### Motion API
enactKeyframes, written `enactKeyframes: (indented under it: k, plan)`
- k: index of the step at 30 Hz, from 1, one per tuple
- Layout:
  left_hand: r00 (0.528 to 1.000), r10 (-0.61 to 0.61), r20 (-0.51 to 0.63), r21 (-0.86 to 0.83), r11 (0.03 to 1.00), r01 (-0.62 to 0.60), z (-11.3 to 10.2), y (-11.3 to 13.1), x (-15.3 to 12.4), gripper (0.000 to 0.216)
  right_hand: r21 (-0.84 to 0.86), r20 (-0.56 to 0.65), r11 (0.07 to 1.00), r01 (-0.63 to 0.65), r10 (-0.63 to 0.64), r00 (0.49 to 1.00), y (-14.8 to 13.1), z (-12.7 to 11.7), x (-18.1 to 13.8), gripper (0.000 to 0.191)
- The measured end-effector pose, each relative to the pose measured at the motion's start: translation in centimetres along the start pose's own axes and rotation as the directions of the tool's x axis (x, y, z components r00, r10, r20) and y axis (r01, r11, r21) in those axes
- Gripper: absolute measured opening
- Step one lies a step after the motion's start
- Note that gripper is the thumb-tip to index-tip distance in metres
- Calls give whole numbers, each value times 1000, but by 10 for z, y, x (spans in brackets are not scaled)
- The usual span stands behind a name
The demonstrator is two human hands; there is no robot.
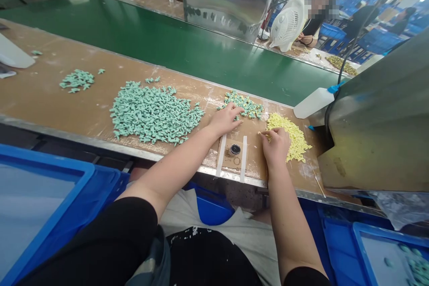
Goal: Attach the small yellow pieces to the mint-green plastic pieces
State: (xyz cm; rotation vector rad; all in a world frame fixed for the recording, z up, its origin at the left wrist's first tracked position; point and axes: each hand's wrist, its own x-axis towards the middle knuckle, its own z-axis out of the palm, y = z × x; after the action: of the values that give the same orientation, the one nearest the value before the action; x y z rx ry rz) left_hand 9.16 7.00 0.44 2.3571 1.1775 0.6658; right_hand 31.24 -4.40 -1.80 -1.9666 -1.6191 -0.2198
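My left hand (pixel 225 120) reaches to the near edge of a small pile of green pieces with yellow bits (pixel 250 106). Its thumb and fingers are apart, and nothing shows between them. At the left side of a heap of small yellow pieces (pixel 295 139), my right hand (pixel 277 144) is closed in a pinch; a tiny yellow piece seems to be at its fingertips. Between and below the hands, a small round pot of dark liquid (pixel 235 149) sits on cardboard held by white tape strips (pixel 244 159). Left of my left arm lies a big heap of green pieces (pixel 152 114).
Behind the cardboard-covered bench runs a green conveyor belt (pixel 140 31). A white bottle with blue cap (pixel 313 103) and a metal housing (pixel 378 125) stand right. A thin stick (pixel 317 178) lies nearby. Blue trays (pixel 85 174) flank me. Across the belt, a person sits by a fan (pixel 287 24).
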Motion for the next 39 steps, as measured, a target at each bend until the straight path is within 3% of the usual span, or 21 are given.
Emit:
enactKeyframes:
  k: [3, 6, 8, 11, 14, 19, 29, 32, 34, 37, 39]
  plan:
    - [994, 109, -1, -242, 964, -106, -1, 4, -1, 33, 259, -40, 966, 21, -11, 999, -10, 1, -1, 25]
    - [952, 293, 88, -478, 851, -217, 1, 7, 0, 34, 495, -42, 869, -2, 27, 999, -21, 3, -2, 29]
    - [919, 366, 148, -563, 795, -226, 4, 9, 0, 36, 588, -6, 808, -42, 57, 998, -26, 5, -2, 32]
    - [905, 380, 191, -613, 766, -193, 6, 11, 0, 40, 678, 48, 731, -79, 63, 997, -30, 7, -2, 36]
    - [911, 375, 170, -664, 727, -175, 8, 13, -1, 45, 730, 35, 682, -47, 32, 999, -33, 7, -3, 34]
    - [910, 387, 146, -737, 656, -161, 11, 13, 1, 53, 694, -87, 712, 101, -56, 995, -40, 5, -3, 23]
    - [905, 359, 228, -730, 678, -86, 2, 29, -11, 61, 699, -194, 681, 220, -115, 974, -42, -3, -4, 21]
    - [901, 346, 261, -680, 728, -82, -1, 29, -13, 65, 729, -190, 643, 236, -140, 972, -42, -6, -6, 19]
    - [938, 263, 224, -556, 825, -99, -8, 24, -14, 64, 733, -172, 636, 242, -171, 970, -41, -8, -9, 18]
    - [999, 2, 54, -136, 991, 5, -30, 8, -14, 43, 729, -123, 629, 271, -269, 955, -38, -12, -13, 18]
    - [983, -185, -18, 158, 970, 186, -48, -6, -15, 24, 737, -95, 600, 312, -366, 926, -36, -14, -14, 17]
